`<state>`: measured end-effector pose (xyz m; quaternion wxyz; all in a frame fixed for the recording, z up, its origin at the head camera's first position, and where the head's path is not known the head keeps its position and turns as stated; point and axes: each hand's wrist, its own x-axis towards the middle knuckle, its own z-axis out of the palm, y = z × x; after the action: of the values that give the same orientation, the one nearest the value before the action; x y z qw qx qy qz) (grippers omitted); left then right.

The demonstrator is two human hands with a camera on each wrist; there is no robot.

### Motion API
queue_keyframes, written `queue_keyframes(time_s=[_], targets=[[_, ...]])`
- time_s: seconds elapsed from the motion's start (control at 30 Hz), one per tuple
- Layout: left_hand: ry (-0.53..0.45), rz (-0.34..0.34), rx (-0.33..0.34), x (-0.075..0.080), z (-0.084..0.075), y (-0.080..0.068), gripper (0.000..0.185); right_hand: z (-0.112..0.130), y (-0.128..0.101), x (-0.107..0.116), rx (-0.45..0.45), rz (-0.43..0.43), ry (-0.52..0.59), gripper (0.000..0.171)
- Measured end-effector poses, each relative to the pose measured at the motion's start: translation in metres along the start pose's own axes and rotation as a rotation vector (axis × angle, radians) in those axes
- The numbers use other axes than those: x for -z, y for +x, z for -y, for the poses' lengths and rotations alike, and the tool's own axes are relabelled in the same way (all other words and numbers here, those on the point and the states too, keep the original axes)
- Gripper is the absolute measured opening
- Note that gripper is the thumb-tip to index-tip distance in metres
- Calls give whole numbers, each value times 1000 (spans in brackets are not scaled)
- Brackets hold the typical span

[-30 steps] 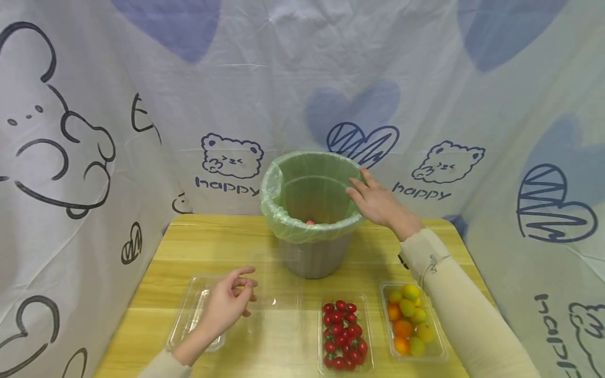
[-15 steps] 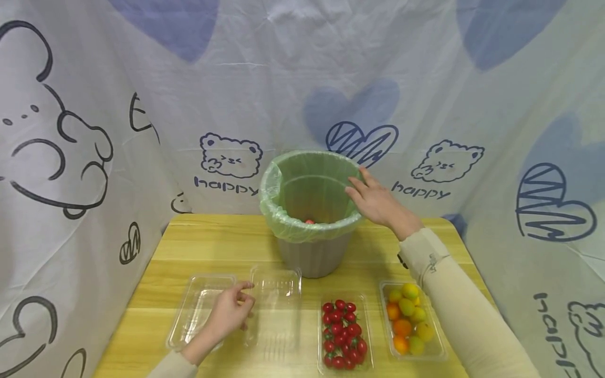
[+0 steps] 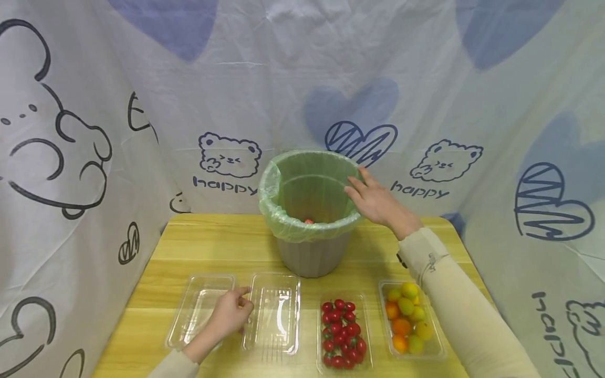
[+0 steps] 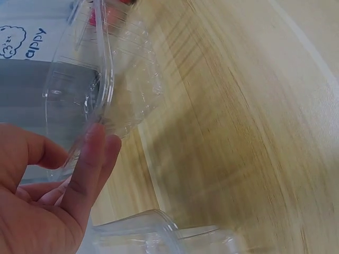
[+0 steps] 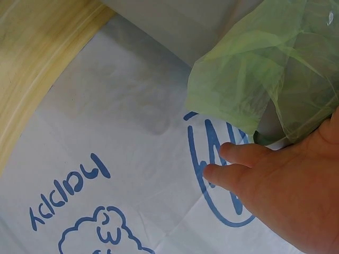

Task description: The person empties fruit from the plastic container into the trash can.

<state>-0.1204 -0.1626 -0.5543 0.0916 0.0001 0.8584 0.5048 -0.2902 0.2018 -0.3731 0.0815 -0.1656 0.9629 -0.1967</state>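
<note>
Head view: I see my left hand [image 3: 230, 314] low in the frame, grip pinching the edge of a clear lid [image 3: 272, 312] on the wooden surface [image 3: 212, 247], an empty clear tray [image 3: 198, 307] just left of it.
Head view, centre: my right hand [image 3: 375, 199], fingers relaxed, rests on the rim of the green-lined bin [image 3: 309, 210].
Head view, lower right: red tomatoes [image 3: 342, 333], mixed tomatoes [image 3: 408, 317].
Left wrist: fingers [image 4: 90, 159] on the lid [image 4: 100, 100].
Right wrist: fingers [image 5: 241, 164] straight beside the green liner [image 5: 259, 74].
</note>
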Motion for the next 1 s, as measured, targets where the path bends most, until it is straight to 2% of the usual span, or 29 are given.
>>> queue_keyframes(time_s=[0.43, 0.73, 1.0], targets=[[33, 30, 8, -3, 4, -3, 54, 0, 0, 1, 0, 5, -3, 70], [66, 19, 34, -8, 14, -4, 53, 1, -1, 1, -16, 7, -28, 69], [77, 11, 50, -9, 17, -6, 53, 1, -1, 1, -23, 10, -49, 70]])
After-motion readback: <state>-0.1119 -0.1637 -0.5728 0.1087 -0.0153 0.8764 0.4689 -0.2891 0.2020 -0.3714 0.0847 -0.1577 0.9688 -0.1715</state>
